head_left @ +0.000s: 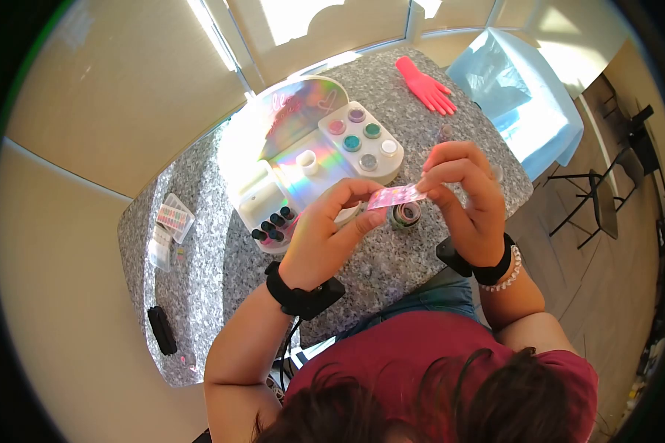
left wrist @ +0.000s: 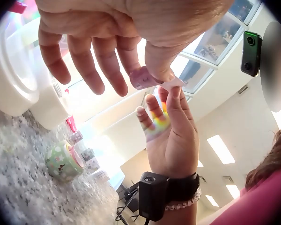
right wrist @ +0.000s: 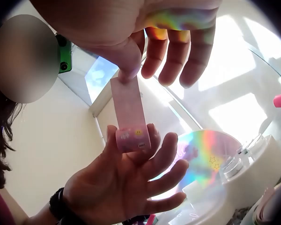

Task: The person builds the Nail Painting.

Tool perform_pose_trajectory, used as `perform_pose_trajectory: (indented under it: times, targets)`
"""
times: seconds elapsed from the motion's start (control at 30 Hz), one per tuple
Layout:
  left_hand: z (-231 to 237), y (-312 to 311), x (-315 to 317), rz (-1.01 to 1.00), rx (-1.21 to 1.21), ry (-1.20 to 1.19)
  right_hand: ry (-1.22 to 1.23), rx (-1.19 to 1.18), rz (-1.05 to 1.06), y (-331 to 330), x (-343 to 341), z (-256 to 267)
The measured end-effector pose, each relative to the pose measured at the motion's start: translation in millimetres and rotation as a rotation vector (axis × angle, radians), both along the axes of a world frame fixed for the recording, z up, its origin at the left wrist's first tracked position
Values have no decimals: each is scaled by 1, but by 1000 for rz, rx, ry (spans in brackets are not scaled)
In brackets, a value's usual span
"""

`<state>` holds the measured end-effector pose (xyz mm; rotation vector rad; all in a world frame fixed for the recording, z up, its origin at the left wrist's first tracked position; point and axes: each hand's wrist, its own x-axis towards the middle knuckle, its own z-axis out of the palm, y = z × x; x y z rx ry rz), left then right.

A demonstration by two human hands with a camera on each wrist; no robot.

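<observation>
Between my two hands stretches a small pink sticker sheet with a glossy, patterned face. My left hand pinches one end of it between thumb and forefinger. At the other end, the thumb and forefinger of my right hand grip the edge. In the right wrist view the sheet shows a plain pale back, and its lower end bends round to small printed figures, one a yellow smiley. Below the hands, a round green-patterned container stands on the granite table.
A white display stand holds glitter pots and dark-capped polish bottles. Behind it lies a bright pink model hand. Clear cases and a black pouch lie at the left. A blue-covered table stands beyond.
</observation>
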<state>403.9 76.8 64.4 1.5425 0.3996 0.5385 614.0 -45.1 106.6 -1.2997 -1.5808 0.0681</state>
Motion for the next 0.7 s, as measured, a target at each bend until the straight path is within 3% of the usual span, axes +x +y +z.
perform_pose_trajectory:
  times: [0.2, 0.3, 0.37, 0.47, 0.7]
  targets:
    - [-3, 1, -2, 114, -30, -95, 74, 123, -64, -8, 11, -5]
    - [0, 2, -1, 155, -59, -161, 13, 82, -34, -7, 9, -6]
    - [0, 2, -1, 117, -214, -317, -71, -46, 84, -3, 2, -6]
    - [8, -5, 0, 38, -347, -336, -130, -77, 155, 2, -9, -15]
    - [2, -8, -2, 32, -324, -230, -215, -47, 193, 5, -8, -23]
